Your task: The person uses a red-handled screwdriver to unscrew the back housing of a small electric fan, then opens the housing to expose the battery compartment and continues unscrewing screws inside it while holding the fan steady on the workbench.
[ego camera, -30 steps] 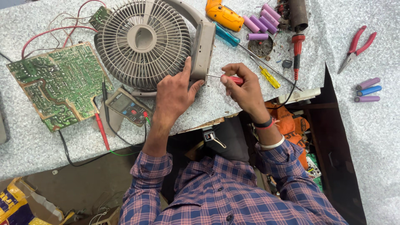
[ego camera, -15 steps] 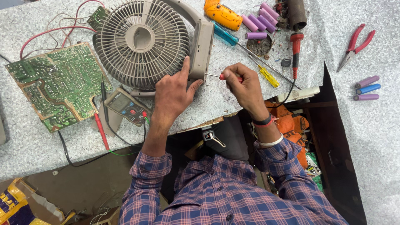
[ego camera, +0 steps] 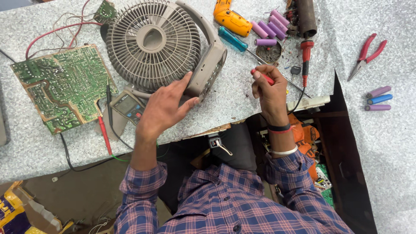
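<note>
A grey table fan (ego camera: 156,43) lies flat on the speckled bench, its grille facing up and its base (ego camera: 207,65) turned to the right. My left hand (ego camera: 164,108) rests against the base's near edge, fingers spread, holding nothing. My right hand (ego camera: 271,89) is closed around a small red-handled screwdriver (ego camera: 262,77), lifted a little to the right of the fan base. The tool's tip is hidden by my fingers.
A green circuit board (ego camera: 60,86) and a multimeter (ego camera: 128,106) with red and black leads lie left. Behind are an orange drill (ego camera: 232,19), a blue screwdriver (ego camera: 232,39), purple cells (ego camera: 268,28), a red screwdriver (ego camera: 305,54). Red pliers (ego camera: 368,52) and more cells (ego camera: 378,99) sit right.
My right hand has drawn the red screwdriver away from the fan base, to the right and slightly up. My left hand stays on the base.
</note>
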Motion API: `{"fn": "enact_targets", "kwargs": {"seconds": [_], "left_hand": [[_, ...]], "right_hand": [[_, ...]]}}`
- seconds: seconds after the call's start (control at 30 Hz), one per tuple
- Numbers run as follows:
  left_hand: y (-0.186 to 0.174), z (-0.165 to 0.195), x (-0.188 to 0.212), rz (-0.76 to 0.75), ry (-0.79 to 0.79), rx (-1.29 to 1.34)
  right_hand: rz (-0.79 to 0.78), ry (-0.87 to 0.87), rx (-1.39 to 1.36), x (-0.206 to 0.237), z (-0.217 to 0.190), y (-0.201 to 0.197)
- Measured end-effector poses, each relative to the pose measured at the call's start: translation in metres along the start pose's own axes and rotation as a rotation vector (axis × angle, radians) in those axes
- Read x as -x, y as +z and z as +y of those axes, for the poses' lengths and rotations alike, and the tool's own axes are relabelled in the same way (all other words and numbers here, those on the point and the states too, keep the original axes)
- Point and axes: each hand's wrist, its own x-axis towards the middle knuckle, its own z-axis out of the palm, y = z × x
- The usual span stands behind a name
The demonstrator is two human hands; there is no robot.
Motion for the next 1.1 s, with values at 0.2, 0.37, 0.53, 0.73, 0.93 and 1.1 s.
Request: {"fn": "enact_targets", "kwargs": {"seconds": [0.2,0.37,0.53,0.73,0.93,1.1], "left_hand": [[-0.001,0.012,-0.030,0.173,0.070,0.056],[0.019,-0.003,-0.096,0.304,0.265,0.180],[0.046,-0.017,-0.139,0.291,0.329,0.288],[0.052,-0.030,-0.142,0.260,0.359,0.390],[0.047,-0.027,-0.141,0.225,0.373,0.368],[0.043,-0.013,-0.139,0.155,0.350,0.343]], "right_hand": [[0.063,-0.088,0.075,-0.011,0.007,0.011],[0.085,-0.148,0.133,-0.018,0.023,0.018],[0.076,-0.231,0.181,-0.019,0.035,0.013],[0.019,-0.210,0.265,-0.026,0.040,0.011],[0.050,-0.172,0.300,-0.030,0.038,0.017],[0.049,-0.217,0.465,-0.026,0.021,0.018]]}}
